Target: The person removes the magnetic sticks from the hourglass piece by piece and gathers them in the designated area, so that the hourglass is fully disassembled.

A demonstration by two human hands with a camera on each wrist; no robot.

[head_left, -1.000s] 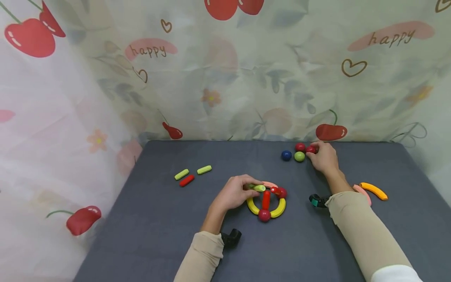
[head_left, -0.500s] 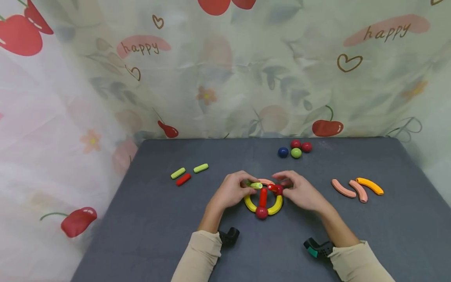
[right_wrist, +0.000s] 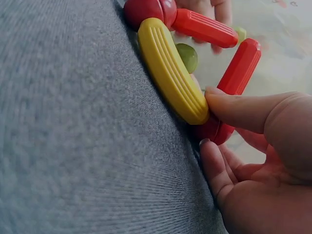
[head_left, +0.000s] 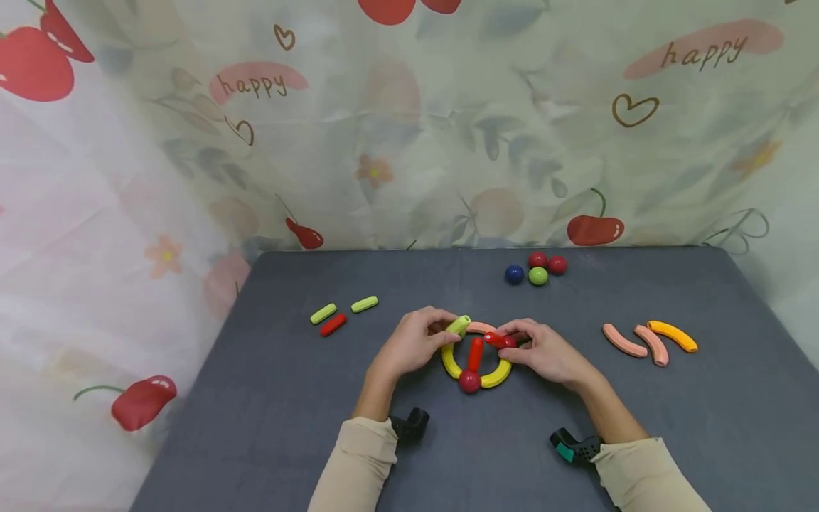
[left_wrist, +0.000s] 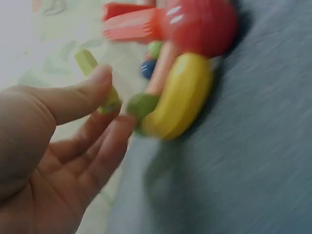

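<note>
Low on the table stands a ring of toy pieces: yellow curved rods (left_wrist: 183,97), a pink curved rod (head_left: 480,328), a red ball (head_left: 470,381) at the front and a green ball (right_wrist: 186,58) at the left. One red stick (head_left: 475,354) rises from the front ball, another (right_wrist: 240,68) from the red ball at the ring's right. My left hand (head_left: 416,343) pinches a light green stick (head_left: 458,325), tilted upward, by the green ball. With thumb and fingers my right hand (head_left: 547,352) grips the right red ball (right_wrist: 222,134).
At the back right lie a blue ball (head_left: 515,274), a green ball (head_left: 538,276) and two red balls (head_left: 557,265). Pink curved rods (head_left: 624,341) and an orange one (head_left: 672,336) lie right. Light green sticks (head_left: 365,304) and a red stick (head_left: 333,325) lie left.
My right hand has come from the loose balls at the back to the ring and now grips its right red ball. The green stick in my left hand has tipped from near level to slanting up.
</note>
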